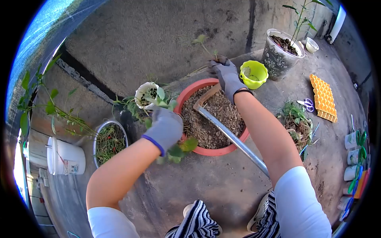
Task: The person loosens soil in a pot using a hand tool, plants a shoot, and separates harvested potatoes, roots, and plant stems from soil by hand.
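My left hand point(164, 126), in a grey glove with a blue cuff, is closed on a leafy green plant point(188, 144); leaves stick out above and below the fist, left of the terracotta-coloured pot point(216, 151). Beyond the pot's back rim, my right hand point(228, 77), gloved in grey, grips a thin-stemmed seedling point(215, 55) near its lower end. Dry crumbly soil point(214, 131) fills the pot. A hoe point(226, 133) lies across it, its blade on the soil and its metal handle slanting toward my right foot. The glove partly hides the blade.
A white pot point(146, 95) and a basin of plants point(110, 143) stand left, near a white bucket point(71, 156). To the right are a lime-green pot point(254, 75), a patterned planter point(279, 63), a plant clump point(295, 125), scissors point(306, 104) and an orange egg tray point(323, 97).
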`<state>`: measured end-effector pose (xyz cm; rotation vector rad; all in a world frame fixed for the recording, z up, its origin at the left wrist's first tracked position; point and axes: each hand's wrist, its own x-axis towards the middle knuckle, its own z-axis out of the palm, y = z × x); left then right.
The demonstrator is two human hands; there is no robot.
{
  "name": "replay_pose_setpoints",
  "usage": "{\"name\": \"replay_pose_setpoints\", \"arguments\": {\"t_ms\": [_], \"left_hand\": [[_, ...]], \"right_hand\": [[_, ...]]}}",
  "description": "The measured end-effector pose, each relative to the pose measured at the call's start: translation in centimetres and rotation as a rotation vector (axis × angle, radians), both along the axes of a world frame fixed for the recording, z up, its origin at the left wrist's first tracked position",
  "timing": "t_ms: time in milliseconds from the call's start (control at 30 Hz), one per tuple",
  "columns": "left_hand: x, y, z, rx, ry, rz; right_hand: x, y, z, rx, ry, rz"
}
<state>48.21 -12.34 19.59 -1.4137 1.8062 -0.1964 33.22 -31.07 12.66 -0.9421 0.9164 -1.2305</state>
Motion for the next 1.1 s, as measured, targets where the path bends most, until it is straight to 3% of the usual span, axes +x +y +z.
{"name": "replay_pose_setpoints", "arguments": {"t_ms": [67,200,267,300,367,433,467,533,567,600,633,700,800,833,900,1000,1100], "left_hand": [[2.4,-0.3,1.5,0.025,0.279,0.123],[3.8,-1.3,4.9,-0.135,0.316,0.206],[2.5,-2.6,7.2,-0.231,0.353,0.424],[2.9,-3.5,6.5,-0.229,0.359,0.421],[3.7,-5.2,4.7,-0.771,0.529,-0.029],[2.2,-8.0,3.9,-0.704,0.847,0.152],[1.6,-9.5,3.1,-0.702,0.848,0.152],[0.3,-12.1,1.3,-0.439,1.522,0.486],[-0.3,-12.7,0.7,-0.436,1.53,0.481],[-0.8,-13.2,0.0,-0.39,1.736,0.594],[-1.4,-13.5,-0.4,-0.334,1.939,0.713],[-1.6,-13.5,-1.2,-0.353,1.945,0.748],[0.0,-14.6,-3.0,-0.394,2.031,0.786],[0.5,-14.8,-3.7,-0.403,2.113,0.802],[0.7,-14.5,-3.3,-0.44,2.067,0.852],[1.6,-15.1,-4.7,-0.48,2.088,0.907],[1.3,-14.8,-5.3,-0.47,2.192,0.95]], "right_hand": [[-0.1,0.0,-0.3,0.049,-0.014,-0.016],[-0.2,-0.2,-0.6,0.139,0.048,0.012],[-0.2,0.3,-0.3,0.146,0.048,0.02],[-0.3,0.8,0.1,0.148,0.005,0.053],[-0.3,1.2,0.3,0.15,-0.034,0.081],[0.0,1.3,0.2,0.152,-0.076,0.197],[0.3,1.5,-0.1,0.152,-0.076,0.195],[0.7,1.9,-0.6,0.094,-0.105,0.261],[0.7,2.2,-0.7,0.084,-0.09,0.329],[0.6,2.3,-0.9,0.087,-0.084,0.321],[0.5,2.6,-0.8,0.074,-0.011,0.36],[-0.5,3.1,-0.4,0.013,0.115,0.458],[-2.0,3.5,-2.0,-0.093,0.303,0.358],[-3.6,4.9,-0.8,-0.092,0.455,0.352],[-6.4,8.5,1.1,-0.507,1.002,0.22],[-8.7,15.4,1.4,-0.514,1.406,0.54],[-8.9,18.6,0.4,-0.516,1.634,0.625]]}}
